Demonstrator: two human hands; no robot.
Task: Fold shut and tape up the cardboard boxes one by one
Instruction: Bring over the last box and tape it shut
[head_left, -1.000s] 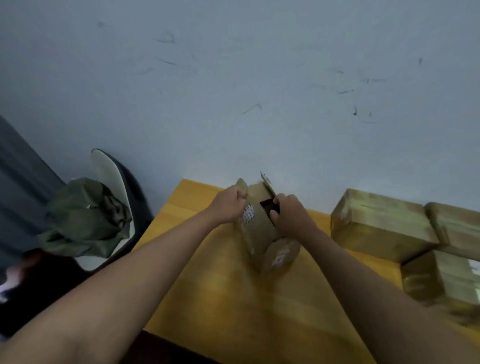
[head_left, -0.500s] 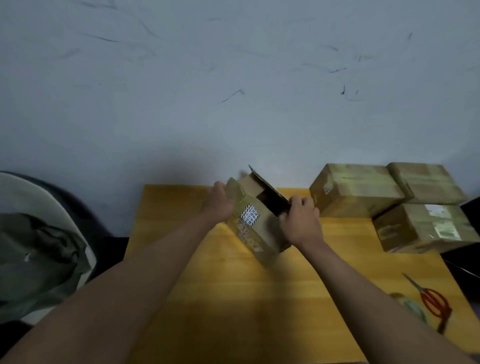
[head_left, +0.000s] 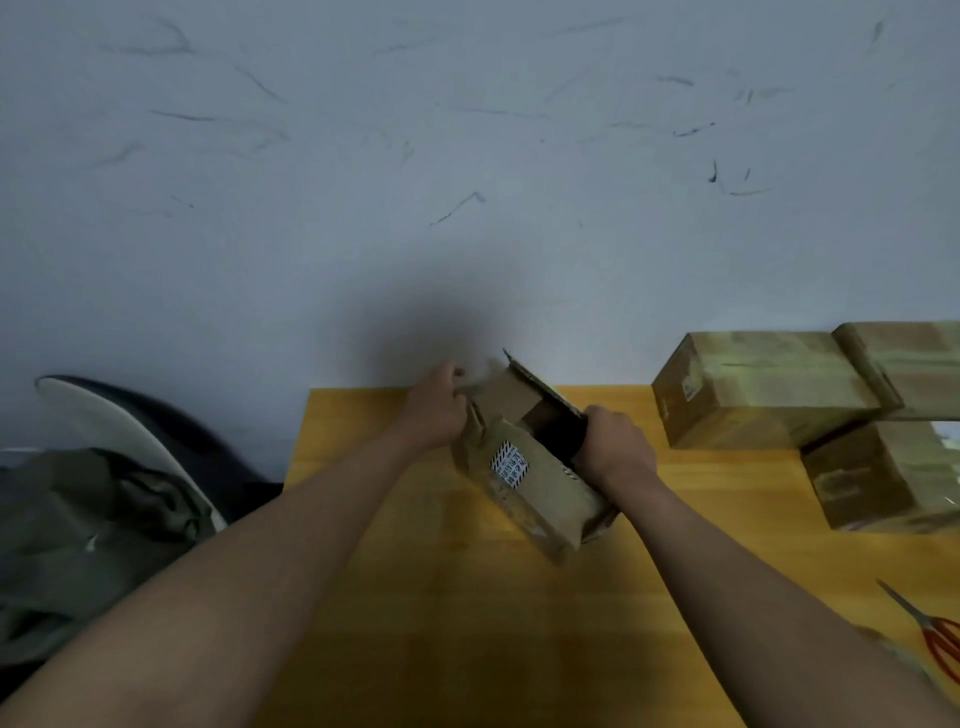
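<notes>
1. The open box (head_left: 524, 467) sits tilted near the bench's (head_left: 467, 623) far edge.
2. Left hand (head_left: 436, 410) pinches a flap; right hand (head_left: 615, 452) grips the rim.
3. Fold short flaps first, squarely.

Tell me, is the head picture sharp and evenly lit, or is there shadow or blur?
Head view: dim and soft overall; a dark shadow falls on the wall behind the open box; the sticker's print is too blurred to read; the scissors at the right edge are cut off.
</notes>
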